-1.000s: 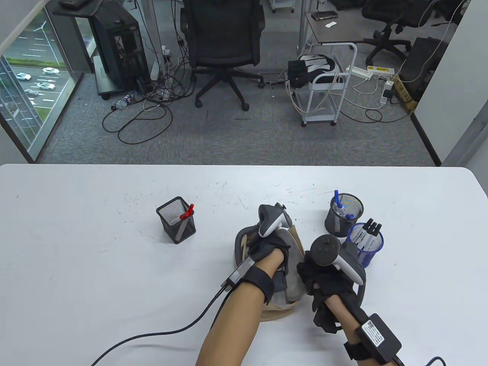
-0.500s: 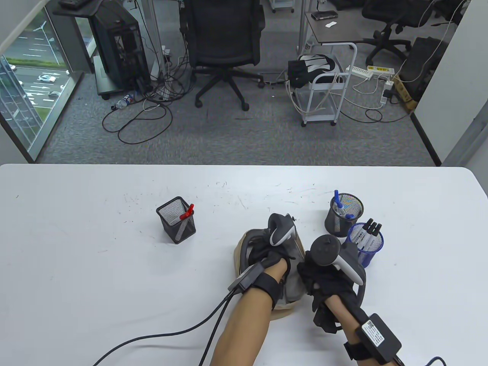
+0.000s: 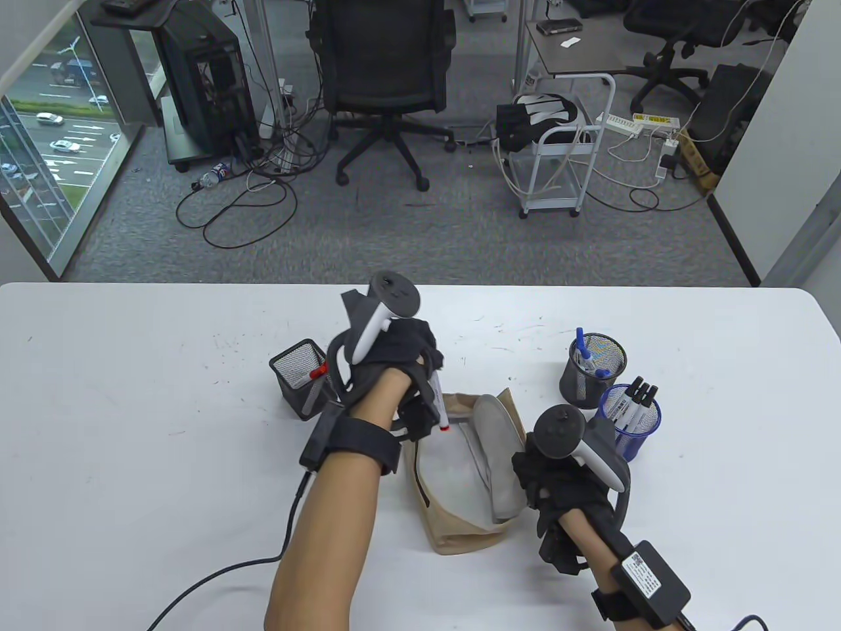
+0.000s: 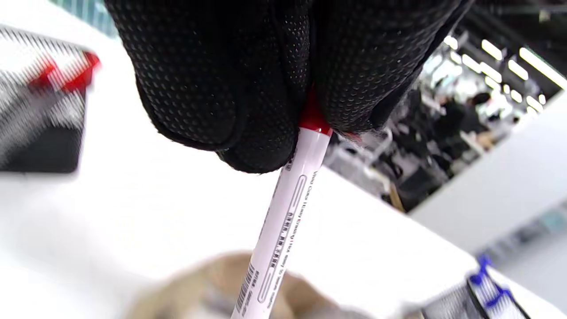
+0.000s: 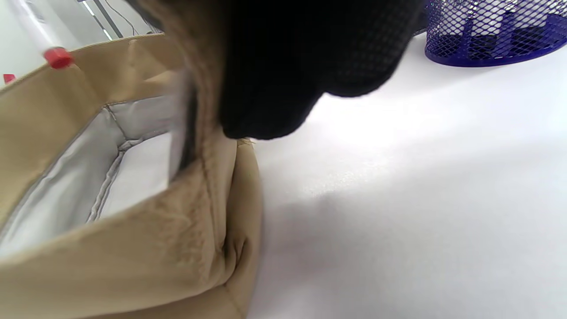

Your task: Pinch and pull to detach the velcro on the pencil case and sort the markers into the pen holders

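— What's over on the left?

— A square black mesh holder (image 3: 303, 386) with one red-capped marker (image 3: 314, 373) leaning in it. Just right of it the left hand (image 3: 394, 358) is raised above the table (image 3: 131, 407), gloved in black dotted fabric. Its fingertips (image 4: 248, 110) pinch a red marker (image 3: 439, 402) by the cap end, and the smooth white printed barrel hangs down toward the near side.

— And the pencil case?

— The pencil case (image 3: 460, 480) lies in the middle, near the front edge: tan cloth, soft and creased, lined in pale grey. Its flap is folded back and the mouth gapes open; the marker's lower end hangs over the far left corner of that mouth.

— The right hand?

— The right hand (image 3: 558, 480) sits at the case's right edge. From the wrist view a dark fingertip (image 5: 283, 88) presses against the tan rim there and seems to pinch it, though I can't see the whole hand closing.

— Further right?

— Two round mesh cups close together, far right of the case: a black one (image 3: 594, 371) with blue-capped markers, and just nearer, a blue one (image 3: 631, 420) with black-capped markers, almost touching the hand's tracker.

— Any room to move?

— The wide white tabletop, lightly scuffed, lies bare to the left of the square holder and along the far edge.
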`<state>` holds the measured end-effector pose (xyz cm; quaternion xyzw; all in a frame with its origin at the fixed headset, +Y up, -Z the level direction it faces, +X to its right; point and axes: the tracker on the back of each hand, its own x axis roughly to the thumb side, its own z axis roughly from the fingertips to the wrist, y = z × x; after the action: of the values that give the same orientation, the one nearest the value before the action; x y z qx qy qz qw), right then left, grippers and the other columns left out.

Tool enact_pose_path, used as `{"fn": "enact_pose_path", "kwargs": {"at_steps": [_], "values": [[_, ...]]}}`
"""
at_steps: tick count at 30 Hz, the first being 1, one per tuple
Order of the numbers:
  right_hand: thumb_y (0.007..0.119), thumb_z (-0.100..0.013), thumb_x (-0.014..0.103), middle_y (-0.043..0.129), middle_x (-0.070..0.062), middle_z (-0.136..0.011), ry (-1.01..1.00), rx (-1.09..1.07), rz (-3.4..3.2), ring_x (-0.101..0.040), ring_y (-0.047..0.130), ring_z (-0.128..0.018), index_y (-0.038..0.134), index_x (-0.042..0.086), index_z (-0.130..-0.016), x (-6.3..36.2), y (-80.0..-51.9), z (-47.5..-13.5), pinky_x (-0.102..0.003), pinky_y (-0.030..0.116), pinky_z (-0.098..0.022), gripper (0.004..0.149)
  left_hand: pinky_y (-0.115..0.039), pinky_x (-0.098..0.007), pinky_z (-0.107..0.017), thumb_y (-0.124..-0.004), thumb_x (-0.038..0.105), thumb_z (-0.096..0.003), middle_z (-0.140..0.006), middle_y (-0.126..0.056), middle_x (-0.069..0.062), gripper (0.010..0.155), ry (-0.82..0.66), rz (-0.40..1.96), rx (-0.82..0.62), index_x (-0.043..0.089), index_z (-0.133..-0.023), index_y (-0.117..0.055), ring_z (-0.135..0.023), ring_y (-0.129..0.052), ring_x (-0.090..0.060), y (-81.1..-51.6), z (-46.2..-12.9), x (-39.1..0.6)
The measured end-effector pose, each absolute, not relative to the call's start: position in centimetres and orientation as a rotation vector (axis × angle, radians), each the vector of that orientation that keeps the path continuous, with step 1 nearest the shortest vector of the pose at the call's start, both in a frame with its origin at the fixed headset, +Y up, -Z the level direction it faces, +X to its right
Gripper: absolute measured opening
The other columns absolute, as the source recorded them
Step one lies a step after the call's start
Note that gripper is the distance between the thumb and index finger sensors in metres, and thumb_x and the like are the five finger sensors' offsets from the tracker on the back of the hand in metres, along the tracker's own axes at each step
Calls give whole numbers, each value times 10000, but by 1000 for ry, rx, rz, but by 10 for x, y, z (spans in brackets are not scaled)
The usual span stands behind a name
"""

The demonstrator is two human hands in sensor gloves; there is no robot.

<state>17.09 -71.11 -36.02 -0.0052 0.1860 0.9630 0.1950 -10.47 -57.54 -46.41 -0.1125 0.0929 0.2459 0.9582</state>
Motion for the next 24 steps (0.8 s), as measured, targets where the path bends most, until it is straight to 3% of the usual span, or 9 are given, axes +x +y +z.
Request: {"fn": "enact_pose_path", "kwargs": {"at_steps": [5,12,24], "values": [[809,-522,320,1036,-127,-653,516,-8,2709,-174,1052,-223,722,-44,-947,168,-710,-360,-312,874,-179,567,-1044,-281,-332,-999,361,-412,-775,-1086,-61,475,365,468,-39,244,-868,-944,-521,-1178,-200,-557,-460,-166],[808,-523,320,1034,-127,-656,519,-4,2709,-176,1052,-225,721,-44,-948,168,-710,-360,-313,874,-180,567,-1047,-278,-340,-985,343,-425,-800,-1078,-70,470,526,355,78,237,-882,-944,-558,-1175,-201,-564,-458,-216],[804,-524,338,1033,-128,-661,530,-5,2702,-180,1054,-234,717,-42,-952,168,-710,-360,-316,874,-186,579,-1040,-302,-363,-979,353,-419,-852,-1039,-122,568,472,391,60,167,-948,-888,-616,-1155,-239,-576,-454,-224]]}}
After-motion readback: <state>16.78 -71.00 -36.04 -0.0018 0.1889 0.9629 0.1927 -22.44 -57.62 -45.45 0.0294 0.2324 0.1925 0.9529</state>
